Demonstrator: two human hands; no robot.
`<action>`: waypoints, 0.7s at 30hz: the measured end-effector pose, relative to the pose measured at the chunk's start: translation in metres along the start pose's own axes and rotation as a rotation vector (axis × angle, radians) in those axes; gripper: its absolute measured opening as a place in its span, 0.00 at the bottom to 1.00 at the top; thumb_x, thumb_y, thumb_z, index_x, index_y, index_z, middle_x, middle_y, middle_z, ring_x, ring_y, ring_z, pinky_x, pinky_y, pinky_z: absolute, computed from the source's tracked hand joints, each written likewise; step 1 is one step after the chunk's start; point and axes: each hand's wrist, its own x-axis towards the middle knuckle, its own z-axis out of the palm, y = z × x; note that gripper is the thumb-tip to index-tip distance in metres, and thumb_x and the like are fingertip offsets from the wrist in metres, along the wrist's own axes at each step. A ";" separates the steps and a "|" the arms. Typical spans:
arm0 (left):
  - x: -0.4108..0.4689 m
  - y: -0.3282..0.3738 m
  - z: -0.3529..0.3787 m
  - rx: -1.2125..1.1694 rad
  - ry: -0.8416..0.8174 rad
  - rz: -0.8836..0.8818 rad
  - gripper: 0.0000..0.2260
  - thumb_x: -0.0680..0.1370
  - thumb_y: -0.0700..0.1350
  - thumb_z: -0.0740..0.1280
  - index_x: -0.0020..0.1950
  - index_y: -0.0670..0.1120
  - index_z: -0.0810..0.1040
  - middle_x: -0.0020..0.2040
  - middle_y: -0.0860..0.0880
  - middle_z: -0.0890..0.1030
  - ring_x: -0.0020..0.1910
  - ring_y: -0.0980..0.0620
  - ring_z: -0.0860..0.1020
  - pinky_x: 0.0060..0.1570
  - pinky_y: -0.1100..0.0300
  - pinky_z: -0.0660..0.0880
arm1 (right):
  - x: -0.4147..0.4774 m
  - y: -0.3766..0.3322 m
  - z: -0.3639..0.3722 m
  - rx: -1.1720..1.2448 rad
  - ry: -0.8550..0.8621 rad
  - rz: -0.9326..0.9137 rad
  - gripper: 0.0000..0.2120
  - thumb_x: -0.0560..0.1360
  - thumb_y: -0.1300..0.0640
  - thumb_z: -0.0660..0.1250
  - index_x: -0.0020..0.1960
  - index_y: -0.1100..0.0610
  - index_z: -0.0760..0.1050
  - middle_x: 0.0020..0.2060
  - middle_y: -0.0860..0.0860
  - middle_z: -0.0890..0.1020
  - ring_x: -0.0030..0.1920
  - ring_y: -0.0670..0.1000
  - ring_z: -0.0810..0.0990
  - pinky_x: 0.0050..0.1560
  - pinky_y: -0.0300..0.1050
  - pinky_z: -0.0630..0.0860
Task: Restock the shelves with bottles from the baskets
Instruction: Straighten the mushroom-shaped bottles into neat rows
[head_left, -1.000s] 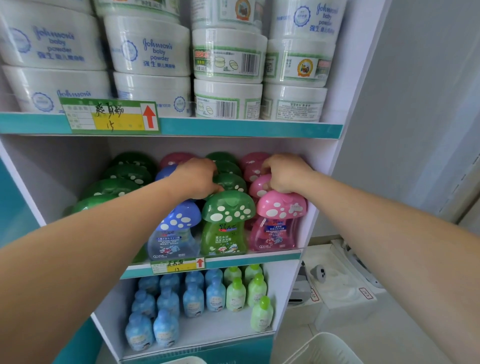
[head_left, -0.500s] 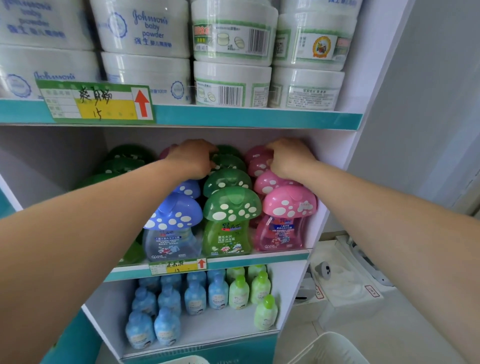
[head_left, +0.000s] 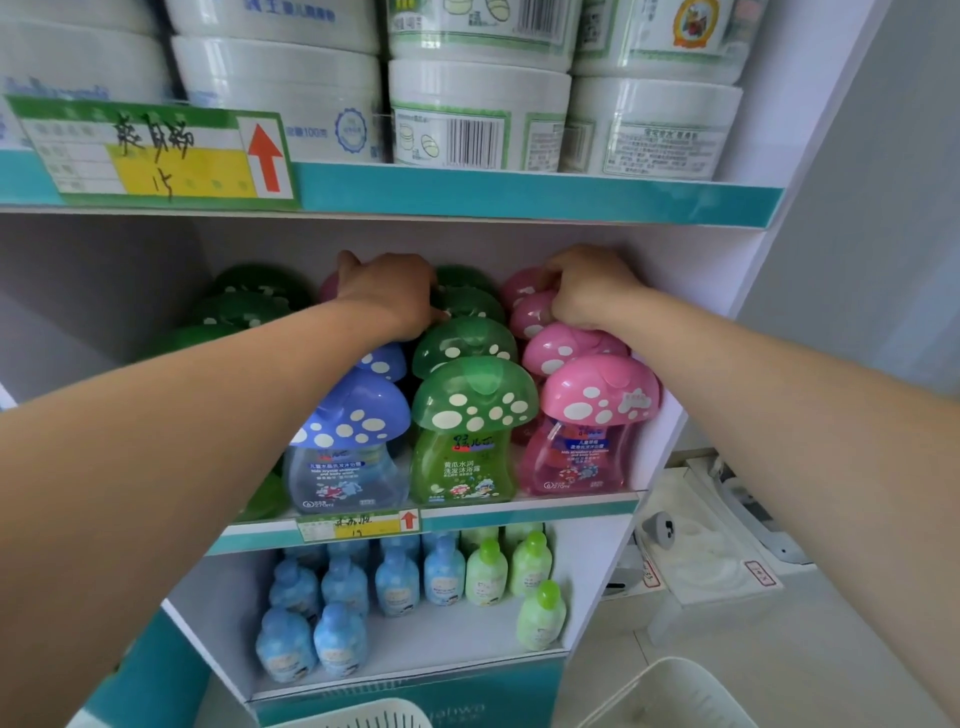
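Observation:
The middle shelf (head_left: 524, 512) holds rows of mushroom-capped bottles: blue bottle (head_left: 345, 447), green bottle (head_left: 467, 431) and pink bottle (head_left: 592, 426) at the front. My left hand (head_left: 387, 293) reaches deep into the blue row, fingers curled down over a cap that the hand hides. My right hand (head_left: 587, 291) grips a pink cap (head_left: 530, 317) far back in the pink row, close under the shelf above. Both forearms stretch over the front bottles.
White powder tubs (head_left: 478, 114) fill the upper shelf. Small blue and green bottles (head_left: 395, 582) stand on the lower shelf. Two white baskets sit at the bottom edge, basket (head_left: 363, 717) and basket (head_left: 675, 696). White boxes (head_left: 711, 566) lie on the floor to the right.
Both hands have moved from caps near the front to caps further back in their rows. The view has closed in on the shelf.

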 end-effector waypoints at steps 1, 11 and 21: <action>-0.001 0.000 -0.001 0.001 -0.008 0.003 0.15 0.77 0.58 0.63 0.57 0.50 0.77 0.54 0.48 0.78 0.57 0.45 0.74 0.60 0.46 0.59 | 0.000 -0.001 0.000 -0.003 -0.005 0.006 0.17 0.74 0.61 0.68 0.62 0.56 0.77 0.59 0.55 0.79 0.59 0.56 0.77 0.60 0.46 0.74; -0.050 -0.045 -0.041 -0.298 -0.061 0.060 0.14 0.78 0.47 0.66 0.63 0.47 0.78 0.64 0.47 0.77 0.62 0.45 0.74 0.54 0.62 0.67 | -0.037 -0.034 -0.002 0.134 0.200 -0.082 0.11 0.73 0.51 0.67 0.53 0.54 0.78 0.52 0.53 0.82 0.53 0.56 0.78 0.50 0.45 0.75; -0.134 -0.107 -0.056 -0.159 0.014 0.004 0.14 0.79 0.49 0.64 0.63 0.49 0.78 0.61 0.46 0.79 0.61 0.43 0.75 0.61 0.55 0.71 | -0.106 -0.119 0.001 0.275 -0.066 -0.388 0.23 0.66 0.42 0.74 0.58 0.50 0.79 0.53 0.47 0.83 0.54 0.50 0.78 0.58 0.49 0.74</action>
